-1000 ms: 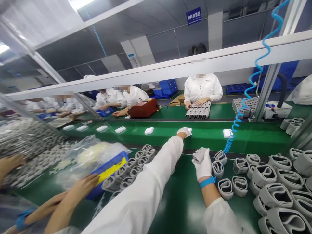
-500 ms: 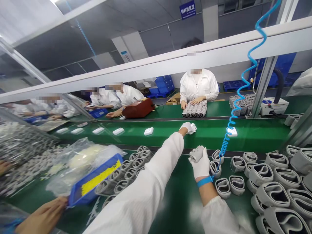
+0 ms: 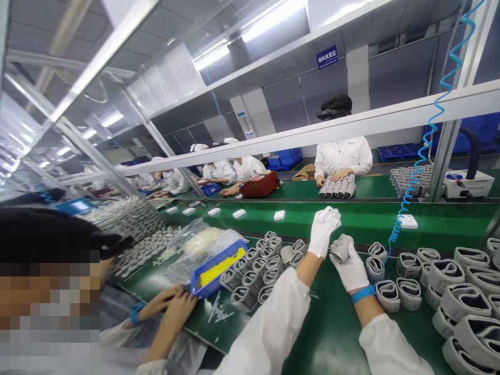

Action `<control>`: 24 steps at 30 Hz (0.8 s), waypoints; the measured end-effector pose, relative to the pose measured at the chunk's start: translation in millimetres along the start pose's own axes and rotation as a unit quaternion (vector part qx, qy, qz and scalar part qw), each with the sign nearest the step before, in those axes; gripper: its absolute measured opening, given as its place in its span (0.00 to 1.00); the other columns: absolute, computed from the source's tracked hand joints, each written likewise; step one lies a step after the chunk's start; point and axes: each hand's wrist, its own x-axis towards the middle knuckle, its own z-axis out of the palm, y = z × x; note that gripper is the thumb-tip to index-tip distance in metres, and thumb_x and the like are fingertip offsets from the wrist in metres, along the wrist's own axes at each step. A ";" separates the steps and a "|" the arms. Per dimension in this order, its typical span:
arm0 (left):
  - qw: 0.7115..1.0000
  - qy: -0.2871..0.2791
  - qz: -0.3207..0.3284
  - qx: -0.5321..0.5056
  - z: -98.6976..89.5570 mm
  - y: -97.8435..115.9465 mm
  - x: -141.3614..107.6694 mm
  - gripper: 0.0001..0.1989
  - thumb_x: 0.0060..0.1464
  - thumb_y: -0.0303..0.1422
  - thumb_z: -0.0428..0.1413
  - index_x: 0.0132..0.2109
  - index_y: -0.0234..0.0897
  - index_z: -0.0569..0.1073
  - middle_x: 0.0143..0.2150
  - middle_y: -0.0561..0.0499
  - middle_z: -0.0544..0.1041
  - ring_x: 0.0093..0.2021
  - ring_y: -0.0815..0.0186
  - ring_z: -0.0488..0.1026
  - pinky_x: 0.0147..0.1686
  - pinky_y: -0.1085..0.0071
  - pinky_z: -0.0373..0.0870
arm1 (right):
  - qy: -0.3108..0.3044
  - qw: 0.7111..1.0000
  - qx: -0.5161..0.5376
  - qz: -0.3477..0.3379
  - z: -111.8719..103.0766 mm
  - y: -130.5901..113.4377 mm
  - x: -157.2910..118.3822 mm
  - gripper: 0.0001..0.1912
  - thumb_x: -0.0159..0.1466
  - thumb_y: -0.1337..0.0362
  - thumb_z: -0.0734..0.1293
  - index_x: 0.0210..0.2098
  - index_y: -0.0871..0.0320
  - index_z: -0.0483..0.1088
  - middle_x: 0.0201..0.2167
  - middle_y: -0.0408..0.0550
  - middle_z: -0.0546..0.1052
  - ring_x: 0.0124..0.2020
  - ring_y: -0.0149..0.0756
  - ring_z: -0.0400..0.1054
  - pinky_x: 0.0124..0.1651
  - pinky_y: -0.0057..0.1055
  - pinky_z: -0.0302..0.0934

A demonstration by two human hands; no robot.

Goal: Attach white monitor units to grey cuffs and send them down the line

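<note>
A grey curled roll (image 3: 341, 247) is grasped in the grip of the white-gloved right hand (image 3: 350, 266), above the green worktop (image 3: 332, 323), near its far edge. The left hand (image 3: 324, 229), also gloved, pinches a small white item (image 3: 332, 213) just beside it, over the green belt (image 3: 363, 224). A dark rail (image 3: 363, 245) separates worktop and belt. Smooth green surface shows between the two forearms. Standing rolls (image 3: 464, 302) crowd the right side; more rolls (image 3: 253, 271) stand left, beside a blue tray (image 3: 198, 291) of yellow pieces. A neighbour's bare hands (image 3: 177, 304) are near the tray. White devices (image 3: 279, 215) lie spaced along the belt. A blue coiled hose (image 3: 427, 135) hangs at right; a pale beam (image 3: 273, 148) crosses overhead. Beyond, a person in white (image 3: 344, 156) touches grouped rolls in a ceiling-lit workshop.
</note>
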 end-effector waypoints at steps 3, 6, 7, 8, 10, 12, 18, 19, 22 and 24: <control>0.998 0.044 -0.006 -0.047 -23.6 -0.2 -46.2 0.42 0.37 0.37 0.81 0.58 0.39 0.74 0.56 0.39 0.81 0.55 0.51 0.81 0.55 0.55 0.78 | -0.015 0.999 -0.036 0.009 1.0 -0.4 -14.2 0.31 0.57 0.43 0.81 0.55 0.48 0.79 0.53 0.49 0.85 0.56 0.47 0.78 0.54 0.45 0.75; 0.995 0.054 -0.030 -0.079 -37.0 -5.5 -83.1 0.38 0.42 0.40 0.79 0.59 0.37 0.76 0.57 0.38 0.81 0.58 0.49 0.81 0.64 0.53 0.73 | -0.027 0.997 -0.071 0.011 7.0 -1.1 -32.1 0.31 0.59 0.43 0.80 0.57 0.47 0.78 0.59 0.51 0.82 0.60 0.50 0.76 0.56 0.48 0.74; 0.994 0.055 -0.038 -0.086 -38.5 -7.4 -92.2 0.36 0.45 0.42 0.77 0.58 0.36 0.76 0.57 0.38 0.82 0.59 0.49 0.80 0.66 0.52 0.71 | -0.027 0.996 -0.082 0.011 9.4 -1.4 -37.7 0.31 0.60 0.44 0.80 0.58 0.47 0.78 0.61 0.51 0.81 0.61 0.51 0.75 0.57 0.48 0.74; 0.993 0.055 -0.043 -0.090 -39.1 -8.9 -99.4 0.33 0.48 0.45 0.75 0.58 0.36 0.77 0.57 0.38 0.82 0.60 0.48 0.79 0.68 0.52 0.68 | -0.023 0.995 -0.093 0.008 11.5 -1.7 -42.6 0.30 0.60 0.44 0.79 0.58 0.47 0.78 0.62 0.51 0.81 0.62 0.51 0.75 0.57 0.48 0.73; 0.993 0.051 -0.049 -0.094 -39.0 -10.7 -109.0 0.29 0.55 0.50 0.69 0.57 0.37 0.77 0.57 0.38 0.82 0.63 0.48 0.77 0.71 0.52 0.66 | -0.011 0.993 -0.121 0.007 14.2 -1.6 -49.4 0.29 0.62 0.45 0.79 0.59 0.47 0.78 0.62 0.51 0.80 0.63 0.50 0.74 0.57 0.47 0.74; 0.995 0.049 -0.043 -0.081 -39.3 -11.1 -113.5 0.26 0.59 0.51 0.66 0.55 0.37 0.78 0.56 0.40 0.83 0.63 0.48 0.76 0.71 0.52 0.65 | 0.004 0.989 -0.147 0.010 14.6 -0.8 -52.4 0.29 0.61 0.45 0.79 0.58 0.47 0.78 0.61 0.50 0.81 0.62 0.50 0.75 0.55 0.46 0.75; 0.998 0.019 -0.007 0.051 -49.4 -9.4 -118.4 0.23 0.66 0.49 0.59 0.57 0.38 0.79 0.59 0.42 0.81 0.64 0.51 0.74 0.70 0.57 0.64 | 0.017 0.985 -0.173 0.007 18.2 4.6 -53.7 0.30 0.60 0.47 0.80 0.58 0.50 0.79 0.61 0.51 0.81 0.65 0.50 0.72 0.57 0.42 0.74; 0.997 0.013 -0.002 0.077 -51.4 -9.1 -119.4 0.23 0.67 0.50 0.58 0.58 0.37 0.79 0.61 0.42 0.80 0.64 0.51 0.74 0.71 0.57 0.64 | 0.020 0.985 -0.172 0.002 20.0 5.0 -54.4 0.30 0.60 0.48 0.80 0.58 0.51 0.79 0.61 0.52 0.81 0.65 0.50 0.72 0.58 0.42 0.74; 0.990 0.001 0.010 0.144 -54.8 -7.4 -122.1 0.24 0.69 0.49 0.56 0.60 0.37 0.79 0.63 0.42 0.78 0.64 0.52 0.73 0.69 0.58 0.64 | 0.036 0.985 -0.168 -0.004 23.8 5.2 -56.5 0.30 0.59 0.47 0.81 0.56 0.52 0.80 0.60 0.52 0.81 0.64 0.52 0.73 0.59 0.43 0.73; 0.985 -0.004 0.008 0.173 -54.0 -4.9 -123.4 0.23 0.70 0.48 0.56 0.61 0.38 0.78 0.63 0.42 0.78 0.65 0.53 0.72 0.70 0.59 0.64 | 0.042 0.985 -0.168 0.003 23.4 5.1 -56.9 0.30 0.59 0.47 0.81 0.56 0.52 0.80 0.60 0.53 0.81 0.63 0.52 0.74 0.58 0.43 0.74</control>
